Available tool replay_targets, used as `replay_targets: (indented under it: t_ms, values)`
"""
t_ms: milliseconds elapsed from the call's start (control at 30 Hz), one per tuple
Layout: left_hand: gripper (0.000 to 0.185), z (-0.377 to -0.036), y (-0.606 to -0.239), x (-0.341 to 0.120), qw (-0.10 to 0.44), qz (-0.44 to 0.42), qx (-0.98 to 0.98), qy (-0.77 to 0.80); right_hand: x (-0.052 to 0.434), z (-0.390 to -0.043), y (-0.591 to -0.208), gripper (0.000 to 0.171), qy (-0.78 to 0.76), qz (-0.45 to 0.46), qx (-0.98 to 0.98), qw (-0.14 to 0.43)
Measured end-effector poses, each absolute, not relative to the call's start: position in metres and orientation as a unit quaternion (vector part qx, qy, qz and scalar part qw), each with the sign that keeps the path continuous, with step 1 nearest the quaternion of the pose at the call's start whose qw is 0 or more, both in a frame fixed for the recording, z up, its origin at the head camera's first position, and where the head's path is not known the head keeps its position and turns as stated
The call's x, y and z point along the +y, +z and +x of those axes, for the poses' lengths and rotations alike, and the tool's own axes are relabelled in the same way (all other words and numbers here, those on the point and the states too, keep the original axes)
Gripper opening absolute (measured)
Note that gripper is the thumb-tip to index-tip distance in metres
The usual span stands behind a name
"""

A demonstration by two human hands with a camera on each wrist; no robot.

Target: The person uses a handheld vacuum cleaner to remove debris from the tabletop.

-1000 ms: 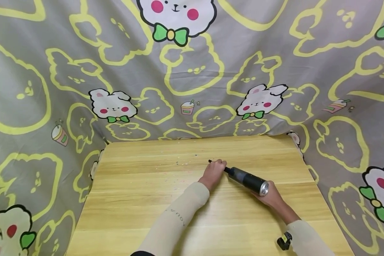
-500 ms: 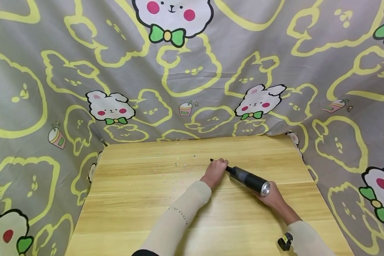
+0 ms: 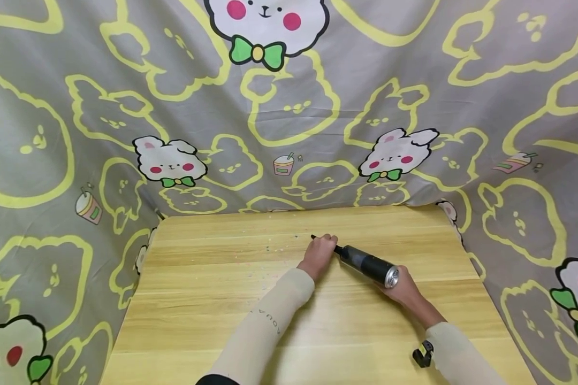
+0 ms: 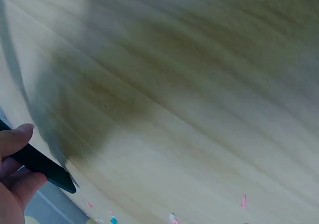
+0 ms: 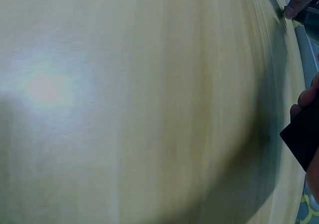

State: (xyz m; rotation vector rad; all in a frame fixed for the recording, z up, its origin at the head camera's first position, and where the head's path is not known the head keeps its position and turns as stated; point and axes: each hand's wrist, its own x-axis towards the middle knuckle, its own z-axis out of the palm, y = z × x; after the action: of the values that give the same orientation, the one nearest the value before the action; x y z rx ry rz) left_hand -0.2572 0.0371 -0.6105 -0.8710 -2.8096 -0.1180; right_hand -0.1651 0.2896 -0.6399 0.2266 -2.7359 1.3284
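Observation:
A black handheld vacuum cleaner (image 3: 366, 264) with a silver end cap slants above the wooden table (image 3: 197, 310) in the head view. My left hand (image 3: 319, 254) grips its narrow nozzle, whose dark tip pokes out past the fingers toward the far left. Around the body near the silver end is my right hand (image 3: 402, 286), partly hidden behind the vacuum. Several tiny coloured scraps (image 3: 268, 248) lie left of the nozzle tip. In the left wrist view, thumb and fingers pinch the flat nozzle (image 4: 47, 168), with pink and blue scraps (image 4: 113, 220) beyond it.
Grey cloth (image 3: 313, 112) printed with cartoon rabbits hangs behind the table and along both sides. A small black device (image 3: 423, 354) sits at the right sleeve's cuff. The table's far edge meets the back cloth.
Both hands and the vacuum have shifted slightly left and away from me across the table. The head view has swayed a little; both grips stay the same.

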Motion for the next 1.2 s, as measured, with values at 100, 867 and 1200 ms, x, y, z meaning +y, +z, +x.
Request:
replay_targets:
  t_ms: [100, 867, 1200]
  values:
    - [0.020, -0.261, -0.610, 0.034, 0.103, -0.290, -0.951, -0.037, 0.286, -0.172, -0.640, 0.028, 0.426, 0.079, -0.900, 0.045]
    - [0.025, -0.288, -0.607, 0.012, 0.082, -0.262, -0.960, -0.051, 0.264, -0.208, -0.638, 0.054, 0.378, 0.118, -0.917, 0.048]
    - [0.026, -0.297, -0.610, 0.009, 0.068, -0.250, -0.964, -0.064, 0.259, -0.216, -0.636, 0.040, 0.351, 0.145, -0.923, 0.065]
